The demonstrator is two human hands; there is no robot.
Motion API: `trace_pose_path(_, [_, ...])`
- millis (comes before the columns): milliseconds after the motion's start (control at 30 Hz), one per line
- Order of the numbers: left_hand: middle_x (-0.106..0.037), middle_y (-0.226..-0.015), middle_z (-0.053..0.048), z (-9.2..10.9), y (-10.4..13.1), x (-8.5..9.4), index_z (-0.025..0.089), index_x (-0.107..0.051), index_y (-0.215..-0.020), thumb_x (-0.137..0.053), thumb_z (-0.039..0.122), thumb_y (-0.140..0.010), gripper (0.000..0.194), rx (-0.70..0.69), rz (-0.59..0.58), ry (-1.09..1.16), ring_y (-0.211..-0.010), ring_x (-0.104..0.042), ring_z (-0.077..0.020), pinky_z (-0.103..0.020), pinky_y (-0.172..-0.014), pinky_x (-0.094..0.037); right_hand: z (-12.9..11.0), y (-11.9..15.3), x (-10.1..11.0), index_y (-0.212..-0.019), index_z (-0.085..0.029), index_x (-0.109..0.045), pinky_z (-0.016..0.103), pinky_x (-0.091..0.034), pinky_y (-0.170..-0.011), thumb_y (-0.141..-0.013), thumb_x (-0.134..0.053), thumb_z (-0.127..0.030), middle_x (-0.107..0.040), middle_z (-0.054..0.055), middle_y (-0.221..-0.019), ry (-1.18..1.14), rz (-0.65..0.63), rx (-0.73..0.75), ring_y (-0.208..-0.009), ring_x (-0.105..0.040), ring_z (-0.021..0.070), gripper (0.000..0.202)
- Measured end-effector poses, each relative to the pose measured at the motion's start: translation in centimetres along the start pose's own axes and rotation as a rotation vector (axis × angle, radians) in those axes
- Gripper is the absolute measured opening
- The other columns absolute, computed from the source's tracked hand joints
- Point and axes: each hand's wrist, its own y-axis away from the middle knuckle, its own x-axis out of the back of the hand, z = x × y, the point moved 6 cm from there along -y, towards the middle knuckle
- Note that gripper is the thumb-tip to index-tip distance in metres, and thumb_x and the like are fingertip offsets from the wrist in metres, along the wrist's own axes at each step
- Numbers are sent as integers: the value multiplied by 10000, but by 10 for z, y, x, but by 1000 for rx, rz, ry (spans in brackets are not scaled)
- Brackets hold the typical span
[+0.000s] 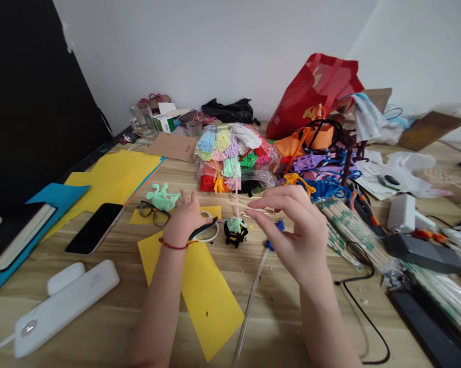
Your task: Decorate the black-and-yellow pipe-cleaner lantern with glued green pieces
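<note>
My right hand (297, 225) is pinched, thumb and forefinger together on a thin pale wooden stick (235, 203). Just below and left of the fingertips stands a small black frame-like piece (236, 237) with a mint-green fuzzy top (235, 224). A pale pink pipe cleaner (237, 179) rises upright behind it. My left hand (186, 214) has its fingers apart, beside scissors (212, 231) with white and black handles. Near its fingers lie a mint-green pipe-cleaner figure (161, 196) and dark-framed glasses (148, 210). A blue fuzzy piece (270, 243) on a pale stem lies under my right hand.
Bagged coloured pipe cleaners (234, 153) lie at the back, beside a red bag (316, 97). Yellow sheets (211, 296), a phone (94, 228) and a white power strip (69, 306) occupy the left and front. Pliers (363, 204) and bundled sticks (353, 225) lie right.
</note>
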Motion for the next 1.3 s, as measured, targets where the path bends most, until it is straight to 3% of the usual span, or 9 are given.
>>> trace_pose_path(133, [-455, -1563, -65, 30, 43, 51, 231, -358, -1495, -238, 339, -1067, 457, -340, 191, 150, -1444, -421, -160, -300, -1175, -347, 3, 0, -1, -933, -209, -679, 343, -518, -791, -882, -707, -87, -737, 37, -890, 14, -15, -14, -878, -661, 187, 135])
trace_pose_path(200, [-632, -1367, -67, 47, 73, 79, 223, -468, -1415, -246, 384, -1075, 438, -645, 368, 394, -1256, -596, -175, -304, -1061, -454, 4, 0, -3, -938, -212, -679, 347, -523, -793, -890, -697, -93, -743, 34, -887, 25, -19, -19, -870, -666, 185, 130])
trace_pose_path(300, [-721, -1127, -52, 65, 106, 88, 209, -577, -1271, -419, 389, -1046, 328, -943, 440, 335, -1027, -669, -187, -306, -898, -503, 6, 0, -5, -945, -218, -682, 340, -533, -754, -909, -678, -120, -744, 35, -887, 41, -23, -38, -855, -670, 184, 105])
trace_pose_path(533, [-679, -789, -44, 82, 110, 80, 179, -596, -902, -377, 224, -1052, 269, -959, 751, -107, -748, -590, -208, -331, -656, -399, 7, 4, -10, -970, -216, -697, 345, -556, -721, -932, -622, -115, -735, 62, -888, 169, 40, -42, -814, -679, 193, 131])
trace_pose_path(733, [-634, -678, -2, 93, 111, 80, 211, -553, -829, -423, 181, -1034, 245, -869, 930, -55, -692, -571, -198, -359, -670, -334, 7, 9, -11, -962, -223, -699, 321, -542, -636, -894, -621, -38, -733, 61, -850, 210, 244, 0, -752, -661, 184, 212])
trace_pose_path(900, [-651, -682, -19, 100, 114, 73, 203, -539, -786, -426, 205, -1041, 278, -818, 947, 27, -708, -602, -202, -364, -676, -338, 21, 12, -13, -937, -193, -709, 304, -533, -630, -903, -599, -49, -725, 68, -811, 221, 295, -33, -724, -657, 177, 185])
trace_pose_path(1033, [-691, -746, -23, 93, 113, 77, 197, -593, -929, -422, 213, -1044, 207, -814, 926, 124, -737, -629, -198, -352, -698, -375, 43, 8, -19, -919, -183, -715, 290, -518, -676, -933, -611, -138, -732, 55, -812, 172, 97, -170, -739, -664, 172, 114])
trace_pose_path(1200, [-702, -862, -16, 65, 104, 89, 240, -538, -1291, -394, 253, -1049, 282, -688, 853, 434, -740, -651, -175, -330, -713, -435, 49, 20, -64, -940, -158, -730, 270, -484, -727, -963, -568, -125, -776, 76, -877, 162, -608, -302, -803, -718, 181, 167])
trace_pose_path(1300, [-650, -754, 17, 55, 101, 92, 261, -563, -1215, -423, 258, -1036, 227, -623, 815, 517, -628, -609, -149, -311, -660, -441, 35, 36, -95, -832, -177, -728, 243, -424, -596, -876, -623, -45, -755, 33, -731, 134, -824, -229, -670, -706, 168, 175])
